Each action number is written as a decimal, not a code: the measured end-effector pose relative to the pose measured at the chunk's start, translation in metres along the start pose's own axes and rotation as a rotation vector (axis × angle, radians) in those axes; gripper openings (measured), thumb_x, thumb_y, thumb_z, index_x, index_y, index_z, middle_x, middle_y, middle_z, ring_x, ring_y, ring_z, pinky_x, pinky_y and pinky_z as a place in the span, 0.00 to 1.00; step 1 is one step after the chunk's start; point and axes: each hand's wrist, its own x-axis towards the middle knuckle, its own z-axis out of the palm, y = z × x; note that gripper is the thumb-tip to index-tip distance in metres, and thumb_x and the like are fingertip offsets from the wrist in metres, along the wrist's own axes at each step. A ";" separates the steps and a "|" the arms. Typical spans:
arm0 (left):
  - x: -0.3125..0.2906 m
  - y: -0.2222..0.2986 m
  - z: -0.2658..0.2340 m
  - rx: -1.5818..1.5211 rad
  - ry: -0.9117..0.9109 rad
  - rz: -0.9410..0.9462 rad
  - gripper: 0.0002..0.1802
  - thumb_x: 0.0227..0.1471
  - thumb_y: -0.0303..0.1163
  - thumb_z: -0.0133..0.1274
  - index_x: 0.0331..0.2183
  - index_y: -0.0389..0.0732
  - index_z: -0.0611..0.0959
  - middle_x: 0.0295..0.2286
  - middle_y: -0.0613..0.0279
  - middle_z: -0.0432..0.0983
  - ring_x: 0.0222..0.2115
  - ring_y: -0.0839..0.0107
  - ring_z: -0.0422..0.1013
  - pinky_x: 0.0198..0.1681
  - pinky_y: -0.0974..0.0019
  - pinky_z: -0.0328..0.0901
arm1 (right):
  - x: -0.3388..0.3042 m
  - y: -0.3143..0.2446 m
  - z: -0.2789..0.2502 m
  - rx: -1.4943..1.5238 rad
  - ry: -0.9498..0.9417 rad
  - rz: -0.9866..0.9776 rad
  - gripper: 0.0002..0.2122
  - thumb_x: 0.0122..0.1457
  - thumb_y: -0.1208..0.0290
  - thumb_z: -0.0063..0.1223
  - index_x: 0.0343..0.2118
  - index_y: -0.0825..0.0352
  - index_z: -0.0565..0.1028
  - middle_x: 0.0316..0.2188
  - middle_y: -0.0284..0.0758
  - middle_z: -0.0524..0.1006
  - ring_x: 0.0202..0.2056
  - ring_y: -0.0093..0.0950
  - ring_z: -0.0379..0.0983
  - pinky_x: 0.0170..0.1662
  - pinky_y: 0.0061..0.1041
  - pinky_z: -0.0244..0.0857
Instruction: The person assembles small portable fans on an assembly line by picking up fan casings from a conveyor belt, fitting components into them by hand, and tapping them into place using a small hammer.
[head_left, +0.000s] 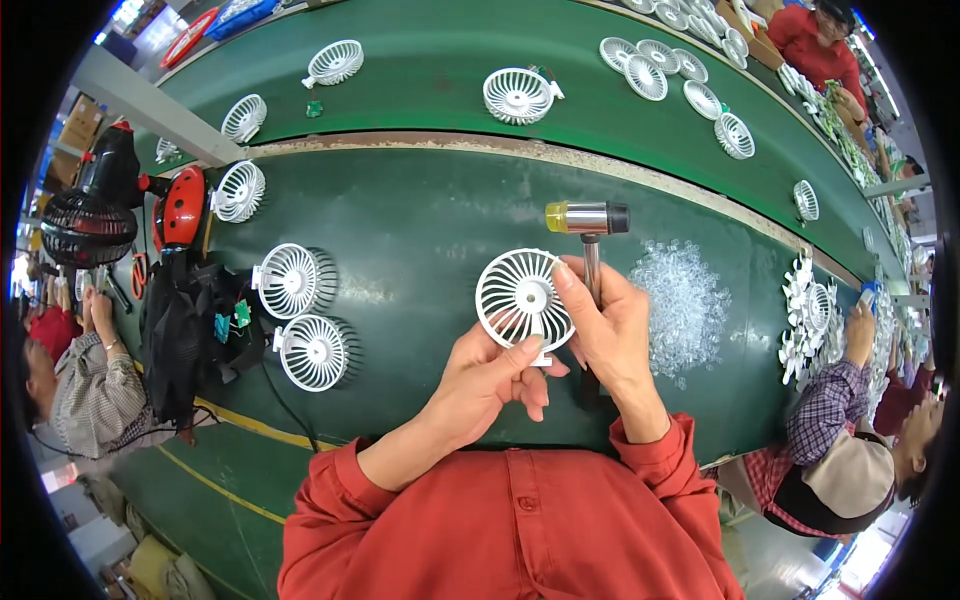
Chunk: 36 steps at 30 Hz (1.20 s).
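A round white slatted fan housing [512, 290] is held up in front of me over the green table. My left hand [492, 378] grips its lower edge, thumb by the small tab at the bottom. My right hand [612, 325] pinches its right side between thumb and fingers. Behind the right hand is a mallet [590, 217] with a yellow and a black face. Its handle runs partly hidden beneath that hand and seems to lie on the table. To the right spreads a pile of small clear plastic pieces [680, 308].
Two more fan housings [314, 352] rest at left, near a black cloth [180, 340] and a black fan [90, 215]. White parts [805, 315] lie at far right. Beyond a raised ledge, a green conveyor belt [420, 85] carries housings. Co-workers sit at both sides.
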 end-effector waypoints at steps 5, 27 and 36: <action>-0.008 0.002 -0.010 -0.156 0.021 0.124 0.15 0.61 0.34 0.50 0.46 0.35 0.73 0.30 0.50 0.79 0.16 0.70 0.72 0.17 0.68 0.69 | -0.012 0.009 0.002 -0.281 -0.042 -0.283 0.12 0.60 0.68 0.57 0.42 0.71 0.76 0.25 0.36 0.79 0.28 0.18 0.72 0.30 0.23 0.67; 0.019 0.002 -0.014 -0.043 0.123 0.172 0.20 0.61 0.30 0.49 0.48 0.36 0.59 0.26 0.58 0.73 0.11 0.74 0.69 0.12 0.71 0.64 | -0.025 0.016 -0.017 -0.530 -0.251 -0.362 0.03 0.53 0.81 0.57 0.30 0.73 0.75 0.22 0.35 0.71 0.21 0.24 0.64 0.24 0.27 0.53; 0.013 0.007 -0.013 0.057 0.186 0.045 0.21 0.60 0.31 0.51 0.47 0.37 0.59 0.20 0.58 0.73 0.11 0.73 0.68 0.11 0.70 0.63 | -0.031 -0.002 -0.014 -0.742 -0.266 -0.386 0.10 0.44 0.80 0.56 0.33 0.70 0.76 0.22 0.39 0.70 0.24 0.40 0.69 0.29 0.35 0.58</action>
